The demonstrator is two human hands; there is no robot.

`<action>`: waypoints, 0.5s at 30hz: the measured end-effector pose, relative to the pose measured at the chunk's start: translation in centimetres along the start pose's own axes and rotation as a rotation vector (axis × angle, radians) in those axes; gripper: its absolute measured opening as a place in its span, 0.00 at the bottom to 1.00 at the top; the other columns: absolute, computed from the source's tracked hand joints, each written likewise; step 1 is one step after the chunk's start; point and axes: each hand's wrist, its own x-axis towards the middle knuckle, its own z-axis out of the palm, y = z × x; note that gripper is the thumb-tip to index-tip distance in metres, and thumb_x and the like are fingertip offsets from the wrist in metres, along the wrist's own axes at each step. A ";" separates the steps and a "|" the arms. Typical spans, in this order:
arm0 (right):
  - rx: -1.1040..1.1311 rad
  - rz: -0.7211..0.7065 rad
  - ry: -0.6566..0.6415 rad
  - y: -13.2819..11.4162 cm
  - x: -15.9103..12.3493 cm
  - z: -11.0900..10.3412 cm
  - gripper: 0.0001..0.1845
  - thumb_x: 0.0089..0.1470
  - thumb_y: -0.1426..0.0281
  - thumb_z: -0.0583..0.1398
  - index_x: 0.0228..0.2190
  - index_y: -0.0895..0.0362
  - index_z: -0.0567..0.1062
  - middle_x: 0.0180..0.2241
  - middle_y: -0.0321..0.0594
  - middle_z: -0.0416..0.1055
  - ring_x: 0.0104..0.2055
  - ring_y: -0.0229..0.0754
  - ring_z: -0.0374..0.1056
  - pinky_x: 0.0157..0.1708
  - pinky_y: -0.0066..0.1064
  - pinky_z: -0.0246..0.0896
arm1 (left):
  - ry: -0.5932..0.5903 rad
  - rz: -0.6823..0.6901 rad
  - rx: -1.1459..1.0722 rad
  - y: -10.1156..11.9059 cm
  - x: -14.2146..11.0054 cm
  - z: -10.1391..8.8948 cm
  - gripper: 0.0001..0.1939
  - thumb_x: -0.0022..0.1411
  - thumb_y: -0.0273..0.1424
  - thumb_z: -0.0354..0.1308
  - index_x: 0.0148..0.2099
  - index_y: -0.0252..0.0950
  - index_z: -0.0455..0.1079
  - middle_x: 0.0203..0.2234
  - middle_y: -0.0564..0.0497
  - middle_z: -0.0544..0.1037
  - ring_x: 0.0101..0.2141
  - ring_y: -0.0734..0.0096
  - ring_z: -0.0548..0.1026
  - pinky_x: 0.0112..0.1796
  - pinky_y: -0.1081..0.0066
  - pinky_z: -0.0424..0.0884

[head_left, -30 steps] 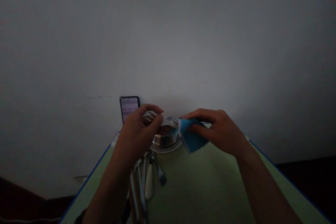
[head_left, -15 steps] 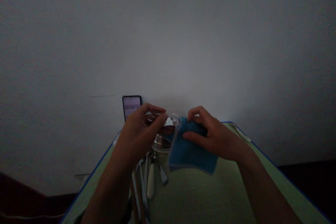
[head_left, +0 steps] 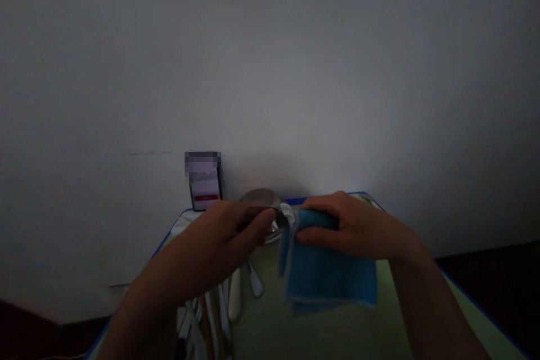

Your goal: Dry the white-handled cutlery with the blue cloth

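My right hand (head_left: 358,228) is closed on the top edge of a blue cloth (head_left: 329,275), which hangs open below my fingers with a small white tag at its upper left corner. My left hand (head_left: 228,236) is closed in a pinch on a small shiny thing, probably a piece of cutlery, which meets the cloth's corner. Both hands hover over the far end of a green table (head_left: 270,326). A metal bowl (head_left: 264,202) sits just behind my left fingers, partly hidden.
Several pieces of cutlery (head_left: 234,295) lie on the table under my left forearm. A phone (head_left: 203,180) with a lit screen leans on the grey wall at the table's back left. The table has a blue rim (head_left: 379,205). The room is dim.
The blue cloth went from bunched in my right hand to hanging unfolded. Both hands dropped lower in view and the camera tilted, which brought the metal bowl into sight behind them.
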 end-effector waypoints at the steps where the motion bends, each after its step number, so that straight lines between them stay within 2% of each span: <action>1: 0.003 -0.016 -0.032 -0.2 0.1 0.1 0.15 0.55 0.58 0.55 0.34 0.57 0.73 0.30 0.34 0.72 0.30 0.34 0.66 0.27 0.24 0.56 | -0.025 0.010 0.013 0.1 -0.1 0.0 0.21 0.66 0.39 0.42 0.27 0.36 0.67 0.16 0.57 0.67 0.18 0.78 0.64 0.19 0.78 0.58; 4: -0.019 -0.063 -0.077 -0.7 0.3 0.2 0.15 0.57 0.61 0.52 0.32 0.58 0.73 0.27 0.34 0.70 0.27 0.33 0.64 0.26 0.24 0.54 | -0.080 0.051 0.060 0.6 -0.3 0.1 0.20 0.66 0.39 0.41 0.29 0.36 0.68 0.19 0.56 0.68 0.21 0.75 0.66 0.22 0.77 0.60; 9: -0.013 -0.095 -0.098 -0.8 0.3 0.4 0.14 0.58 0.64 0.51 0.30 0.59 0.72 0.23 0.32 0.66 0.23 0.31 0.59 0.23 0.23 0.50 | -0.062 0.116 0.123 1.5 -0.3 0.6 0.20 0.67 0.38 0.39 0.29 0.37 0.66 0.22 0.55 0.70 0.23 0.74 0.68 0.22 0.77 0.60; 12: -0.024 -0.106 -0.090 -0.5 0.4 0.7 0.13 0.58 0.64 0.52 0.33 0.59 0.72 0.25 0.33 0.67 0.25 0.33 0.61 0.25 0.24 0.52 | -0.062 0.123 0.179 1.2 -0.4 0.6 0.19 0.67 0.38 0.40 0.31 0.38 0.67 0.23 0.53 0.72 0.25 0.72 0.69 0.25 0.76 0.62; 15: -0.031 -0.118 -0.100 -0.3 0.8 1.0 0.15 0.58 0.61 0.52 0.32 0.59 0.71 0.27 0.35 0.69 0.27 0.34 0.63 0.26 0.25 0.52 | -0.056 0.067 0.213 0.2 -0.7 0.0 0.20 0.66 0.40 0.41 0.32 0.37 0.70 0.22 0.52 0.73 0.23 0.70 0.70 0.27 0.73 0.64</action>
